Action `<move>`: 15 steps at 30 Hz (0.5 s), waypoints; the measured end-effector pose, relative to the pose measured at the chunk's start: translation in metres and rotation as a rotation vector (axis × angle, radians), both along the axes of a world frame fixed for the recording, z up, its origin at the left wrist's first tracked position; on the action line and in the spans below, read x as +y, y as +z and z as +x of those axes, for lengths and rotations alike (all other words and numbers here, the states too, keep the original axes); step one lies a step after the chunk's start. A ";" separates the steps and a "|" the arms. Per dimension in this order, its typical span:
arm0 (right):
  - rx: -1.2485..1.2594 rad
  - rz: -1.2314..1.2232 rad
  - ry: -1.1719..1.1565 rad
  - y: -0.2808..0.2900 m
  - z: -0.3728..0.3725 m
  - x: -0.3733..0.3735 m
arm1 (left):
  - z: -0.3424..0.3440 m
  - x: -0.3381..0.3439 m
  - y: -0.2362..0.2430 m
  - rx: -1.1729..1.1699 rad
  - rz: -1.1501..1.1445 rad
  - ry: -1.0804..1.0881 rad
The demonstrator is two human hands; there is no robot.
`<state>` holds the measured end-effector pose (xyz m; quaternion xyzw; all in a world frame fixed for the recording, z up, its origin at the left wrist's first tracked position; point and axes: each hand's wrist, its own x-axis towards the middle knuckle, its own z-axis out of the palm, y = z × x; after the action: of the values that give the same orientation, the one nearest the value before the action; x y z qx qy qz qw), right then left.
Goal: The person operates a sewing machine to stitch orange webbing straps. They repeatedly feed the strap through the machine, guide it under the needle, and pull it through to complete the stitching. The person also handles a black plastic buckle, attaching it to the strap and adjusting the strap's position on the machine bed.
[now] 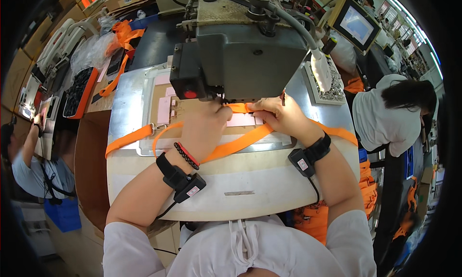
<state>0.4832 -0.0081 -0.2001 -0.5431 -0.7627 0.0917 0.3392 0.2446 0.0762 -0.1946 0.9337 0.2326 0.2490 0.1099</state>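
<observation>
Under the head of a sewing machine (250, 60), both hands work on an orange webbing strap (248, 140). My left hand (207, 125) is closed, its fingertips at the short stretch of strap below the needle area and partly hidden by the hand itself. From the other side my right hand (281, 115) pinches the same stretch between thumb and fingers; a small dark piece shows by its thumb. The strap loops toward me, and its ends run out left and right across the plate. A metal clasp (156, 128) sits on its left part.
Pink pads (164, 110) lie on the metal work plate (130, 96). A box of small metal parts (332, 84) stands right, below a screen (355, 24). An orange tray of black parts (81, 91) is left. Co-workers sit on the right (390, 113) and left (33, 166).
</observation>
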 end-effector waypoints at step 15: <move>-0.118 -0.069 -0.062 0.023 -0.019 -0.003 | 0.013 0.012 -0.026 -0.112 -0.128 -0.220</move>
<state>0.4643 -0.0113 -0.1773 -0.5821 -0.7607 0.0750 0.2772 0.2579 0.0886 -0.2209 0.9292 0.1380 0.2719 0.2089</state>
